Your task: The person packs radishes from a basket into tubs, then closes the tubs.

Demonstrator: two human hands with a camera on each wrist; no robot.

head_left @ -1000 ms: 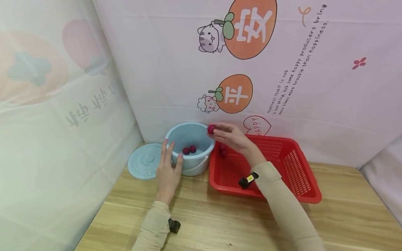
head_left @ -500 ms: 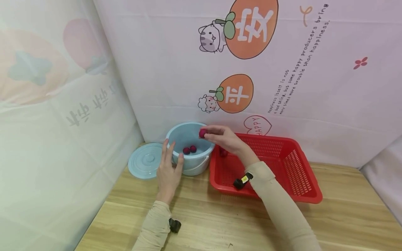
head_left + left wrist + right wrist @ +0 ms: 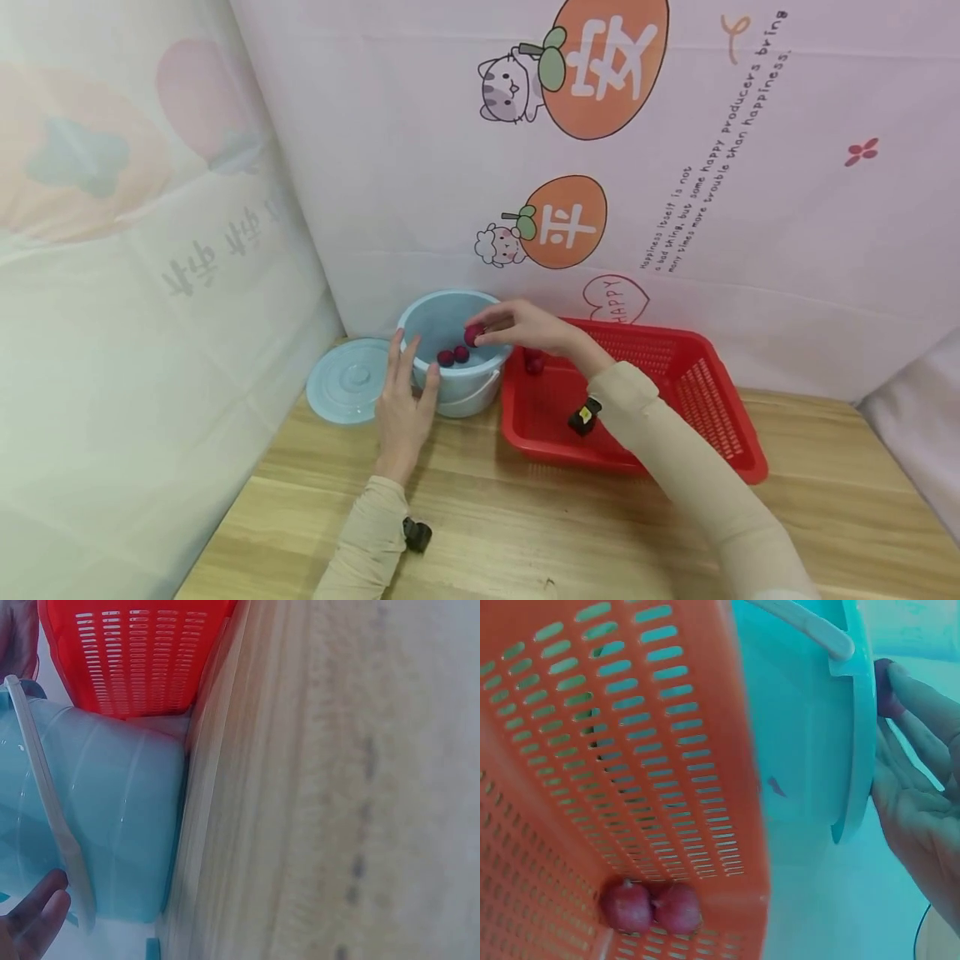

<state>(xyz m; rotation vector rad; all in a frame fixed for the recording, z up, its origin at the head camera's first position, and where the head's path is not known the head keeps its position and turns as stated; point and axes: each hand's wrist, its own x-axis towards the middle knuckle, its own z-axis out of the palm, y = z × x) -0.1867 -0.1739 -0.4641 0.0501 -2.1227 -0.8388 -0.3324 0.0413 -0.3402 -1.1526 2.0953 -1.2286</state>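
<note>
My right hand (image 3: 525, 325) pinches a small round dark-red fruit (image 3: 472, 335), plum-like in look, over the right side of the light-blue bucket (image 3: 453, 390). In the right wrist view the same fruit (image 3: 887, 688) is partly hidden by the bucket rim and fingers. Two similar fruits (image 3: 446, 358) lie on the bucket's floor. At the bucket's left front, my left hand (image 3: 403, 417) has its fingers extended beside the rim; in the left wrist view, its fingertips (image 3: 49, 900) are by the bucket's wall and white handle (image 3: 52, 802).
A red slotted basket (image 3: 697, 417) stands right of the bucket, with two more dark-red fruits (image 3: 626, 906) in its corner. The blue bucket lid (image 3: 348, 383) lies at left on the wooden table (image 3: 487, 517). Printed white cloth (image 3: 420, 167) hangs behind and at left.
My right hand has carried the fruit left and down, from above the bucket's right rim to over its opening. My left hand stays at the bucket.
</note>
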